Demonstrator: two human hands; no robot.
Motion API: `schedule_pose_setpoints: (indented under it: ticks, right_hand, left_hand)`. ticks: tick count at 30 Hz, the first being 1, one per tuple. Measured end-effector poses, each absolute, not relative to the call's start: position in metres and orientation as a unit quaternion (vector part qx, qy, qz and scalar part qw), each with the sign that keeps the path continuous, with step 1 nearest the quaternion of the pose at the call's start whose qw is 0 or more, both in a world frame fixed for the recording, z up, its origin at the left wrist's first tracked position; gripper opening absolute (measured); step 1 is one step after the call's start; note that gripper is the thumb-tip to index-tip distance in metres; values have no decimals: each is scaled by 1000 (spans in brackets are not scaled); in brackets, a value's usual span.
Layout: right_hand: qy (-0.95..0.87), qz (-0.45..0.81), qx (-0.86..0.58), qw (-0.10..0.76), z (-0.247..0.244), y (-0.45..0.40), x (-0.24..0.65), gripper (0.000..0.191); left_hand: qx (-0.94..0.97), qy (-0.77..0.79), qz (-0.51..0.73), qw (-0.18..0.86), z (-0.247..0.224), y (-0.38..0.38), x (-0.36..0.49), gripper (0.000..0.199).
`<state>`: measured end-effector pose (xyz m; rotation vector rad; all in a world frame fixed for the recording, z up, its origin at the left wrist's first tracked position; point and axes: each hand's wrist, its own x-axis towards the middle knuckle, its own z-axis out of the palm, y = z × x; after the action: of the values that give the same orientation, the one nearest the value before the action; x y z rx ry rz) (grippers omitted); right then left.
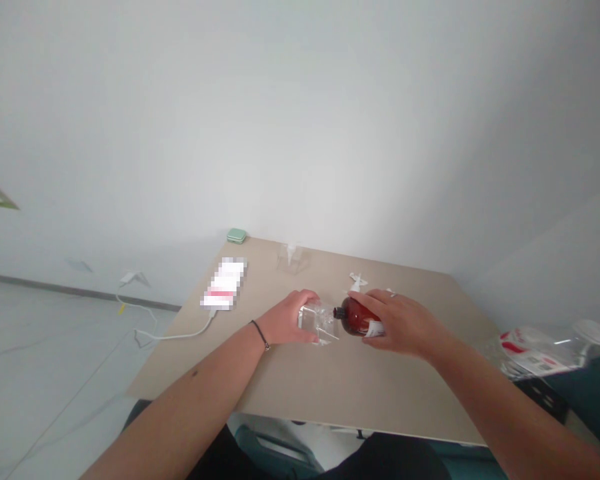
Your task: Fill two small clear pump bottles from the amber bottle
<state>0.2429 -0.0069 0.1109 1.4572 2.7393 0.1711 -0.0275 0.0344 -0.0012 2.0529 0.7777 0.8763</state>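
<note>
My left hand [286, 320] grips a transparent plastic container [321, 323] lying on its side above the beige table [300, 380]. My right hand [400, 325] holds an amber bottle [357, 317] with a white-and-red label. The bottle lies nearly level, its dark neck pointing left at the transparent container's end and almost touching it. My right fingers hide most of the label. A dark bracelet circles my left wrist.
A blurred white-and-red flat object [223, 283] lies on the table with a white cable [180, 337] trailing off the left edge. At the far edge stand a green case [237, 235] and a transparent box [293, 260]. White pieces [357, 281] lie nearby. A plastic bag [535, 351] sits at right.
</note>
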Motion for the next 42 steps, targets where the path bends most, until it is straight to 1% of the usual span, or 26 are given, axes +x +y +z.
schedule_pose_setpoints:
  ticks: [5,24,28,42]
  right_hand:
    - [879,45,474,25,112,-7,241,76]
    - [873,33,487,6,108,-11,239,78]
    - [874,33,485,11,108,-10,239,78]
    - [882,51,469,16,112,-8,237,76]
  left_hand:
    - [801,305,345,382,0,34,-27,79]
    - [796,313,337,394,0,33,-28,82]
    - [796,312,339,393,0,34,-29,79]
    - [798,310,346,384,-2,34,-28,81]
